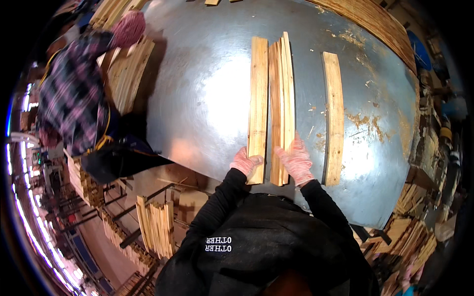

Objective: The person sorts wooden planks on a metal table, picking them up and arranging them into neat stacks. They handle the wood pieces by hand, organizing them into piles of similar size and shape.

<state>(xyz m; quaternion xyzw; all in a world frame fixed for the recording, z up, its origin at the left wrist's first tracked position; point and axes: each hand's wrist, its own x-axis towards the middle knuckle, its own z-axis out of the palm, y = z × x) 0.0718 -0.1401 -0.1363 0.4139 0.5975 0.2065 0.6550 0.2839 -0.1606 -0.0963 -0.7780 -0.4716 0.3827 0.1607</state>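
My left hand (246,164), in a thin pinkish glove, grips the near end of a light wooden board (258,98), thumb on top and fingers at its left edge. Just right of it, across a narrow gap, my right hand (296,162), gloved alike, closes on the near end of a small bundle of wooden boards (281,108). These stand partly on edge, pressed side by side. Both loads point away from me over the metal tabletop (207,123). Farther right, a single wooden board (334,118) lies apart, touched by neither hand.
At the left, a person in a plaid shirt (74,89) bends over a stack of boards (129,74). Sawdust and chips (365,121) litter the table's right side. Below the near-left edge stands an upright bundle of boards (157,224). A wooden panel (370,22) borders the far right.
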